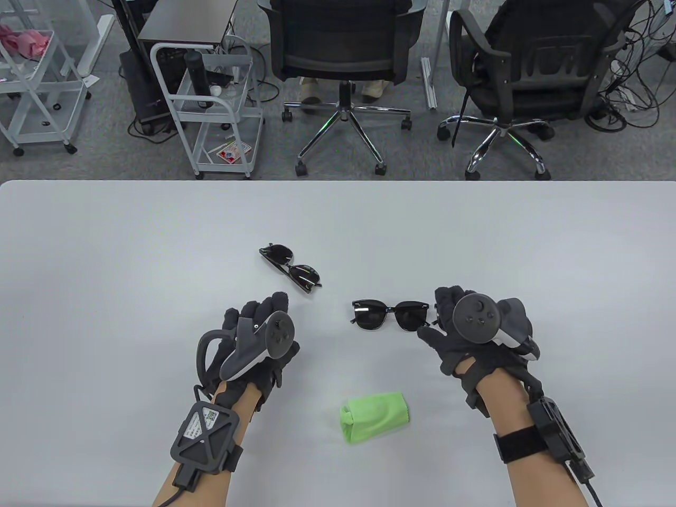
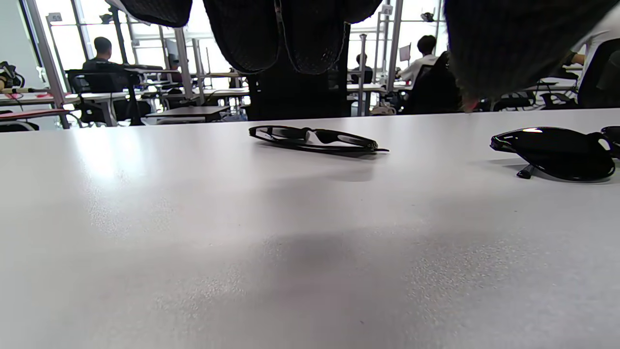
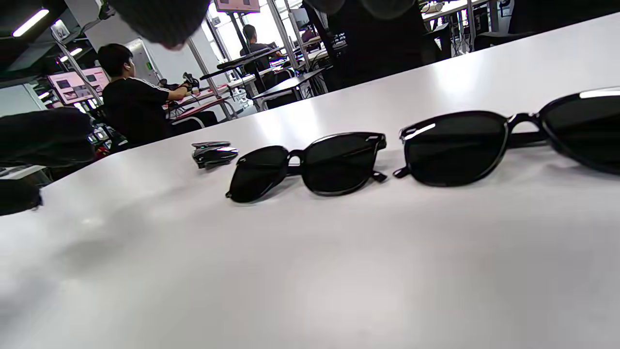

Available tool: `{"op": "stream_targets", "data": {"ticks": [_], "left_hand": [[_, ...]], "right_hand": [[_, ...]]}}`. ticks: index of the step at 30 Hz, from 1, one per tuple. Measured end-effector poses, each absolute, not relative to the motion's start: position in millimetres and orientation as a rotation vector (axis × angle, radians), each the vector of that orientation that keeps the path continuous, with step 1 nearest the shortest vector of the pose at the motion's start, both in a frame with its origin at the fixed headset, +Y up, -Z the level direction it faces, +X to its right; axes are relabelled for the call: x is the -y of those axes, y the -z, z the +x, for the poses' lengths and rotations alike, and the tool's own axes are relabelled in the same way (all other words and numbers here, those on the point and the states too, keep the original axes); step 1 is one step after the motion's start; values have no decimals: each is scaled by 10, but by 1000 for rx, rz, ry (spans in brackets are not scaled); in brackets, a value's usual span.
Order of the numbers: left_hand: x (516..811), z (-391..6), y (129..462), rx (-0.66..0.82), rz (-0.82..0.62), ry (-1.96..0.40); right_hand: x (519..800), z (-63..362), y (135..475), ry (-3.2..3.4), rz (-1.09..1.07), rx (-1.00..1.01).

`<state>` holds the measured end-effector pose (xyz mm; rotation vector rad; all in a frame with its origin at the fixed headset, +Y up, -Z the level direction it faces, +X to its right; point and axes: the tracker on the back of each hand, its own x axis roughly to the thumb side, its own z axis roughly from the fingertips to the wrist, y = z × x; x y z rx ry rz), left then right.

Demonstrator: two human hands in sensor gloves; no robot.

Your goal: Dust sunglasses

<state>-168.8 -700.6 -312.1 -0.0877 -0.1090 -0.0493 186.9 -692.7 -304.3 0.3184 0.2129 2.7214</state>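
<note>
Black sunglasses (image 1: 391,314) lie lens-up on the white table (image 1: 105,253), just left of my right hand (image 1: 438,317); they also show in the right wrist view (image 3: 310,167). A second pair (image 1: 290,268), folded, lies diagonally beyond my left hand (image 1: 269,311). The right wrist view shows a third, closer pair (image 3: 508,138) under that hand; the hand hides it in the table view. A crumpled green cloth (image 1: 375,417) lies near the front edge between my arms. Both hands are relaxed and hold nothing. The left fingers (image 2: 276,34) hang above the table.
Two black office chairs (image 1: 343,47) and a white wire cart (image 1: 211,105) stand beyond the table's far edge. People sit at desks in the background of the wrist views.
</note>
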Motion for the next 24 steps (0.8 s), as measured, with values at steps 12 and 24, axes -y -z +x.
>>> {"op": "stream_targets", "data": {"ticks": [12,24], "left_hand": [[6936,-1622,3219,111,-78,62],[6791,-1377,3946,78,-28,231]], "right_hand": [[7048,1916,2979,-2646,364,-137],[7032,1898,2999,-2703,407,-165]]}}
